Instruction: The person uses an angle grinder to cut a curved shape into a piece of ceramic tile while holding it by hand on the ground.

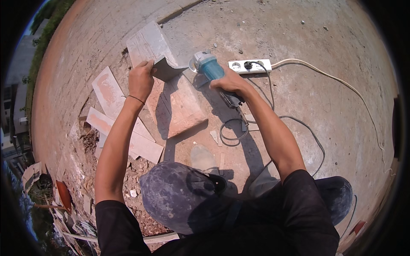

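My left hand (141,81) grips the upper edge of a thin, dark grey piece (170,71), tilted over a pale, reddish-dusted block (183,111). A pale slab (144,42) lies behind it. My right hand (228,83) holds a teal angle grinder (212,68) by its body, with the guarded head at the piece's right end. I cannot tell whether the disc touches it. A white power strip (265,65) lies just right of the grinder, with a black plug in it.
Cut pale tiles (106,91) lie left of the block, with rubble (132,185) below and scrap at the lower left. A white cord (341,81) and looped dark cable (301,121) cross the dusty ground on the right. My dusty knee (171,196) is at the bottom.
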A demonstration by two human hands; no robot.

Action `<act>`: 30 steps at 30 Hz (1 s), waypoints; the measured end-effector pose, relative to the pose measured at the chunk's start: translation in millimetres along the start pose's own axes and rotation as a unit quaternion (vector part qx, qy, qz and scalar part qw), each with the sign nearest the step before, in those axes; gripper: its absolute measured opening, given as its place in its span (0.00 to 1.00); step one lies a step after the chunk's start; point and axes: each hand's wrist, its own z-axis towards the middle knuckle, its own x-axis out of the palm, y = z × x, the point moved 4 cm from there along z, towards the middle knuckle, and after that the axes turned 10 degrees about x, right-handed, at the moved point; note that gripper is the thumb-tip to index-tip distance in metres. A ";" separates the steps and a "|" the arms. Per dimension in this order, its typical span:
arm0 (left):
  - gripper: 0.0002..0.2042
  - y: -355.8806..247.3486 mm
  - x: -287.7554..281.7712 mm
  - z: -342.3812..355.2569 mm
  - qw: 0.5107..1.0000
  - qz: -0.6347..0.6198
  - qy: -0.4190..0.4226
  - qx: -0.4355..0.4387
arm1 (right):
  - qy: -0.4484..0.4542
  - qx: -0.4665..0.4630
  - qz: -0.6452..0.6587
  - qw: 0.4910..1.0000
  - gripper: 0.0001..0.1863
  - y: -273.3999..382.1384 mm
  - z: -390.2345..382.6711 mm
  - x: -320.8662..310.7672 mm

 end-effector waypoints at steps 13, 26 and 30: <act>0.09 2.1 1.6 -0.3 1.000 -0.006 -0.005 0.003 | -0.021 -0.006 -0.010 1.000 0.54 -0.3 -1.2 1.1; 0.11 3.0 1.4 -1.8 1.000 -0.004 0.010 -0.008 | 0.010 -0.019 0.009 1.000 0.47 26.9 -15.4 1.6; 0.10 -2.0 3.2 1.4 1.000 -0.012 -0.009 0.003 | -0.022 -0.019 -0.005 1.000 0.46 13.2 -2.7 6.1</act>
